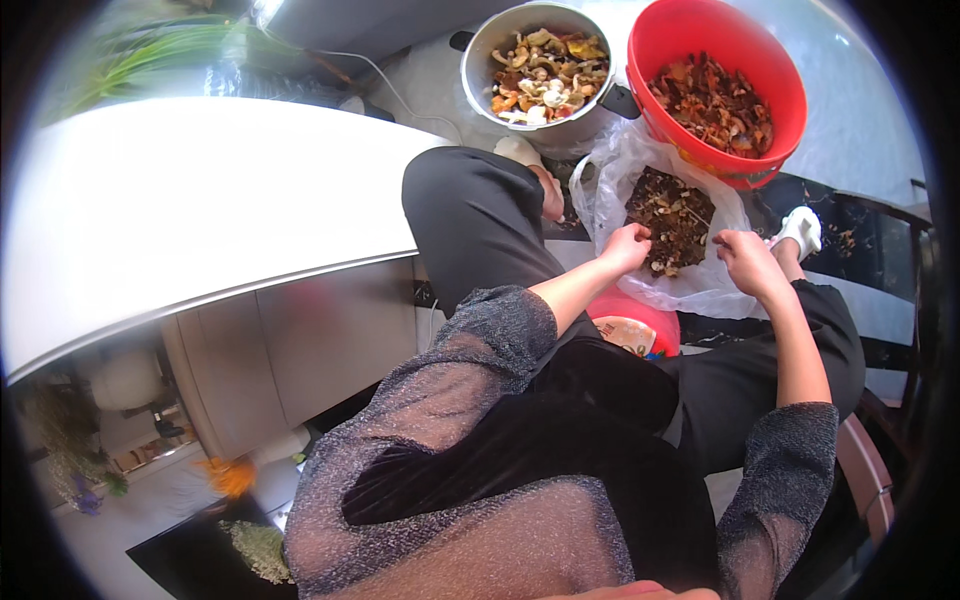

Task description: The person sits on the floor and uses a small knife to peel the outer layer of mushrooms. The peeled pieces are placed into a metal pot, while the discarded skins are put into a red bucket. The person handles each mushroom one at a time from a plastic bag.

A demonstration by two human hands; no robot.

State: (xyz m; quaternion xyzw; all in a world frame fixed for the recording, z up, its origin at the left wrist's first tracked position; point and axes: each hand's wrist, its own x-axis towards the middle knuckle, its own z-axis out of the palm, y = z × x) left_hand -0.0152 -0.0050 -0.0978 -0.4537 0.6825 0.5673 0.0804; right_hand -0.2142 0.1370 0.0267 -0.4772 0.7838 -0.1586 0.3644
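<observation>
A clear plastic bag [731, 203] lies spread between my legs, holding a heap of small brown and tan mushroom-like pieces [672, 215]. At the heap's left edge my left hand [628, 247] is closed, its fingertips pinched together over the pieces. My right hand [745, 262] is closed at the heap's right side, thumb and fingers together. What sits in either pinch is too small to make out. Beyond the bag stand a silver pot [478, 80] of cut mushrooms [550, 80] and a red bucket [790, 75] of dark brown scraps [715, 105].
A long white countertop [210, 190] runs along my left, with grey cabinet doors [320, 340] below it. A red-pink container [655, 320] sits under the bag's near edge. At the right is a dark chair [905, 340]. Crumbs [838, 240] dot the dark floor strip.
</observation>
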